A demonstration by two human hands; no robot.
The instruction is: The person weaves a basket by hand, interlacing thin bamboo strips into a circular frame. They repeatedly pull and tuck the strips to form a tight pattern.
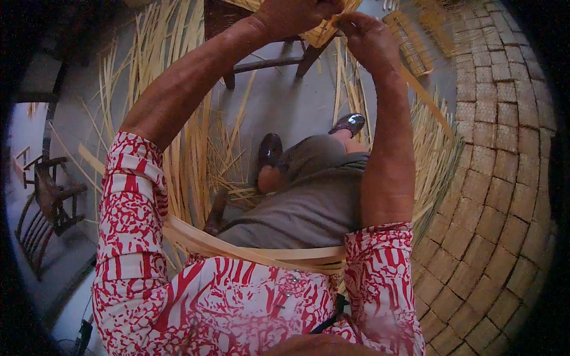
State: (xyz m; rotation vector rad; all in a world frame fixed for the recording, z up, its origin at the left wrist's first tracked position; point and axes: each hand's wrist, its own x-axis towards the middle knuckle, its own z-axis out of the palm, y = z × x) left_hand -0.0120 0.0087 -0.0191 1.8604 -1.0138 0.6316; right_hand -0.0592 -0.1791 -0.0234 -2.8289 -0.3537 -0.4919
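At the top edge, a pale woven bamboo piece (pixel 321 34) rests on a dark wooden stool (pixel 270 64), mostly cut off by the frame. My left hand (pixel 295 16) lies over its near side, fingers bent closed at its edge; the fingertips are partly out of view. My right hand (pixel 369 40) pinches a thin bamboo strip at the piece's right corner, thumb and fingers together. A long flat strip (pixel 428 102) passes behind my right forearm toward the right. More pale strips (pixel 255 254) lie across my lap, over grey trousers.
Loose split bamboo strips (pixel 184 160) are spread on the grey floor at left, with another heap (pixel 436 160) at right. Rows of stacked woven pieces (pixel 493 154) fill the right side. A dark wooden chair (pixel 53 196) lies at far left. A woven cylinder (pixel 409 43) is beyond my right hand.
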